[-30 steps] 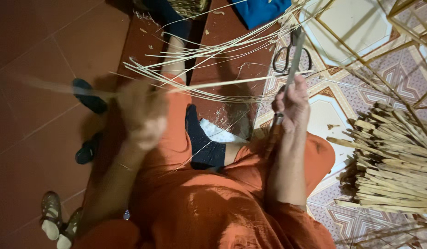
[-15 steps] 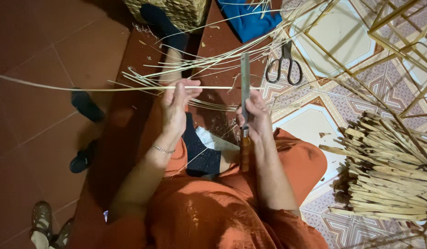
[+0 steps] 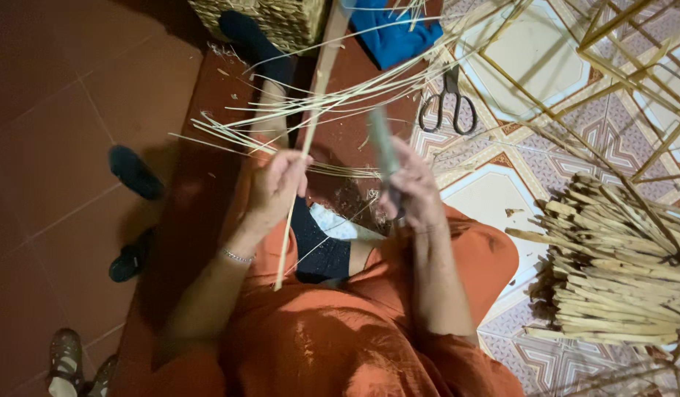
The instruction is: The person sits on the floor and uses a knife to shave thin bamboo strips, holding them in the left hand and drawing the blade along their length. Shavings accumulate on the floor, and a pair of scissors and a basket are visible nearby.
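The person wears a loose rust-orange cloth garment (image 3: 333, 345) that covers the lap and both thighs, lying in soft folds and creases across the lower middle of the view. Both forearms are bare from the elbow down, with no sleeves showing on them. A thin silver-coloured beaded bracelet (image 3: 237, 256) circles the wrist of the left hand (image 3: 275, 190). The right hand (image 3: 413, 187) shows no ring or band, though it is somewhat blurred. Below the orange hem sits a dark navy or black piece of clothing (image 3: 319, 246) on the leg. 1 foot wears a dark sock (image 3: 248, 37) at the top of the view.
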